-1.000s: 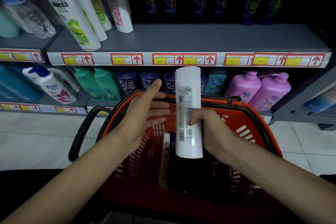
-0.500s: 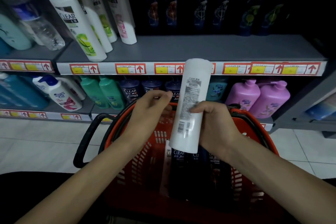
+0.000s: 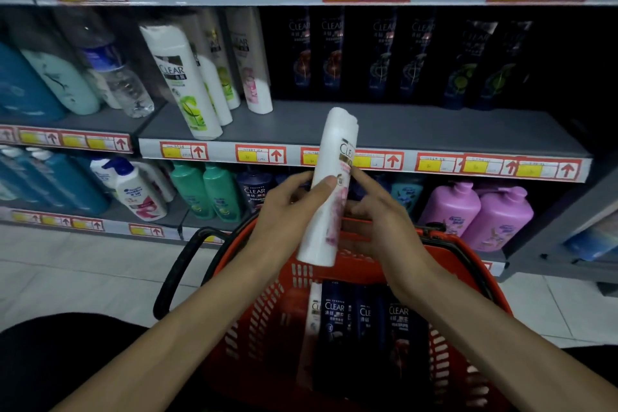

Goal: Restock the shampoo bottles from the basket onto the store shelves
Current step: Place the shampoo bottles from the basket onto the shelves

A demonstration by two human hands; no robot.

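A person's two bare hands hold a tall white plastic shampoo bottle with a pink flower label point(image 3: 326, 226) above a red plastic shopping basket point(image 3: 264, 308). The bottle stands nearly upright, its top leaning slightly right and away, in front of the price-tag edge of a grey metal shelf point(image 3: 401, 127).

The left hand point(image 3: 287, 207) grips the bottle's middle from the left. Its thumb point(image 3: 329, 182) lies across the front label, and its fingers wrap out of sight behind.

The right hand point(image 3: 384, 227) meets the bottle from the right. Its index finger point(image 3: 364, 179) lies straight with the tip touching the bottle's right edge. The other fingers curl against the lower right side, their tips hidden behind the bottle.

Inside the basket, below the bottle's base, dark navy shampoo bottles point(image 3: 334, 314) stand packed together, labels facing up. A black handle point(image 3: 177, 271) hangs off the basket's left side.

On the grey shelf, white shampoo bottles point(image 3: 187, 84) lean at the left, and a row of dark bottles point(image 3: 334, 53) stands at the back. The shelf's front strip is bare in the middle and right.
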